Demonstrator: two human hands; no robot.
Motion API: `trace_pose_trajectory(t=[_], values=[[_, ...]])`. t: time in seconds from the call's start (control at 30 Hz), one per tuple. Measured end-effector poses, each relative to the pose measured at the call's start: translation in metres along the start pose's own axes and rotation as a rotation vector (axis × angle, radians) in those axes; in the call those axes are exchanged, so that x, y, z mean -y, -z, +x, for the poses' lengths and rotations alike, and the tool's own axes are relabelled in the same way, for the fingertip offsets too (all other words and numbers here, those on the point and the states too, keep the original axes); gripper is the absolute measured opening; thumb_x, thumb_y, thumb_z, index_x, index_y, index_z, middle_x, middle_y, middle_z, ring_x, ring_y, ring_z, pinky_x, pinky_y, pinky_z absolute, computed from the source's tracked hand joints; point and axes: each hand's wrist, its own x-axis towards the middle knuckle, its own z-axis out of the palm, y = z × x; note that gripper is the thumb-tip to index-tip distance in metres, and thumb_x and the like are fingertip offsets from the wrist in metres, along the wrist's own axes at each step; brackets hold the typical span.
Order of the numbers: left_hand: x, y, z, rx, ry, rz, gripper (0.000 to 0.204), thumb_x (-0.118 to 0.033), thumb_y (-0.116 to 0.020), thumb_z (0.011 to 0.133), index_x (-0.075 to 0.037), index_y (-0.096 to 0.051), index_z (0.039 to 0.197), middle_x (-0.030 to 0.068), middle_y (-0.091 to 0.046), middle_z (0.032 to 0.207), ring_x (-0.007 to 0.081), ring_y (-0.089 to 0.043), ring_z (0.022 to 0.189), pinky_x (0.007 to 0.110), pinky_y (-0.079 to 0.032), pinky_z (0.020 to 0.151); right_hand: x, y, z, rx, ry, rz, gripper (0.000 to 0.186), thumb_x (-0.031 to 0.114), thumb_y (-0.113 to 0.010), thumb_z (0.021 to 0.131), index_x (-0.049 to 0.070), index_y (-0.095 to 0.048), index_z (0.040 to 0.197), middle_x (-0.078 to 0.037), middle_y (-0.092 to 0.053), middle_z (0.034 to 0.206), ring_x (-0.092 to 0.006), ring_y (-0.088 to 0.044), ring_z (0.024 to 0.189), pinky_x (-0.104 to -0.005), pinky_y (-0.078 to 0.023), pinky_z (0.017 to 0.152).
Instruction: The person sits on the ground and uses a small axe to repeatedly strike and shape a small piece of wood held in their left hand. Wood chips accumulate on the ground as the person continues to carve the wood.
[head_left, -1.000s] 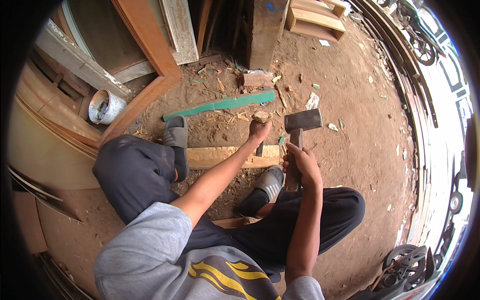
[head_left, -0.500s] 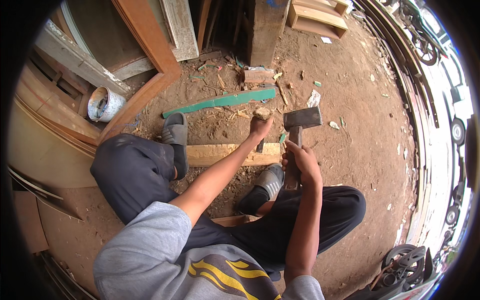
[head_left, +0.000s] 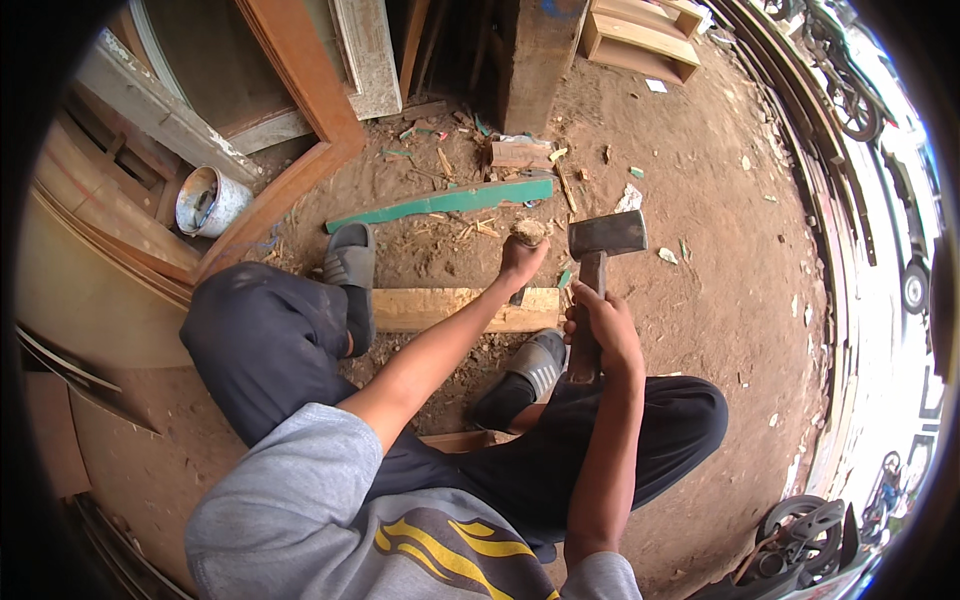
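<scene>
Left hand (head_left: 523,262): grip closed round chisel (head_left: 527,232), butt up, dark blade down over plank (head_left: 420,305), contact unclear, presumably for steady aim. Right hand (head_left: 608,328): grip closed round mallet (head_left: 607,234) handle, head beyond fingers, likely for clearance. Plank on ground (head_left: 715,290), between left and right sandals (head_left: 548,362), perhaps braced. Left arm reaching far-right; right forearm pointing far.

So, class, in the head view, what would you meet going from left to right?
White paint-stained bucket, left grey striped sandal, left hand, dark block-headed hammer, long brown planks.
</scene>
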Motion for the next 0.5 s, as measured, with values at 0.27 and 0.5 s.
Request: trace_pose_trajectory(t=[0.27,0.5], values=[[-0.0030,-0.0023,-0.0062,-0.041,-0.032,0.021,0.023,-0.021,-0.054,0.072,-0.003,-0.053,0.057,0.0063,-0.054,0.050,0.0161,-0.051,0.043,0.033,-0.040,0.041,-0.0029,0.0019,0.0013,0.014,0.016,0.014,0.026,0.024,-0.058,0.081,0.001,-0.049,0.090,-0.005,-0.050,0.065,-0.0120,-0.051,0.048,-0.0266,-0.044,0.043],[-0.0058,0.0004,-0.0075,-0.060,-0.001,0.046,0.026,-0.021,-0.053,0.072,-0.005,-0.050,0.052,0.0054,-0.052,0.047,0.0158,-0.050,0.041,0.033,-0.039,0.039,-0.0035,0.0026,0.0004,0.008,-0.006,-0.028,0.027,0.025,-0.058,0.082,0.001,-0.050,0.091,-0.005,-0.051,0.065,-0.0116,-0.051,0.048,-0.0265,-0.044,0.043]])
